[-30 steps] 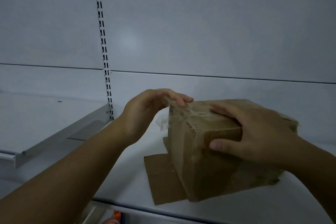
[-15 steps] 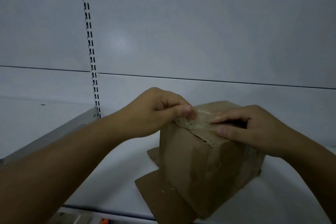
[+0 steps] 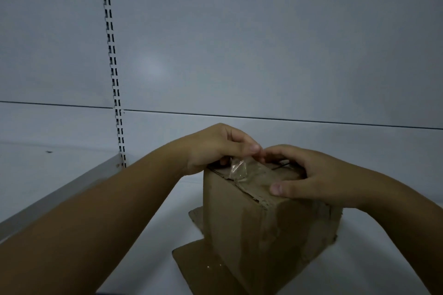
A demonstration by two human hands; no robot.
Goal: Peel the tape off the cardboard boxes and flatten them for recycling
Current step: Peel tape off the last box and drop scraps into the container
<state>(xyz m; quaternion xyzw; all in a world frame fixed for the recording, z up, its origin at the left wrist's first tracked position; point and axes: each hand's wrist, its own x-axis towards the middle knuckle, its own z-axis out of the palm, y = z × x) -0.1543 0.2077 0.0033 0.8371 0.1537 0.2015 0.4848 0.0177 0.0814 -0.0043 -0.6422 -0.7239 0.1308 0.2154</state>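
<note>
Grey back panels [image 3: 263,43] fill the dim background, split by a slotted upright [image 3: 112,67] at the left, with the raised edge of a neighbouring shelf [image 3: 60,196] below it. A pale shelf [image 3: 153,227] carries the work.

Reaching in from the left, the left hand [image 3: 215,148] has its thumb and forefinger pressed together on a lifted flap of clear tape [image 3: 239,170], while its other fingers curl behind. The flap stands crumpled just above the upper left corner of the cardboard box [image 3: 251,235], and the rest of the strip appears to run across the lid toward the right, though the poor light hides its far end. The box stands upright near the shelf's front, resting on a flat cardboard piece [image 3: 199,268] that pokes out at its left and front.

On the right, the right hand [image 3: 311,179] curves over the box top, thumb pressed onto the near upper edge, fingertips close to the left hand's pinch.

Since the free end is already in the left hand and the stuck length lies rightward, the peel likely wants a pull back along that line, with the right hand bracing the box.
</note>
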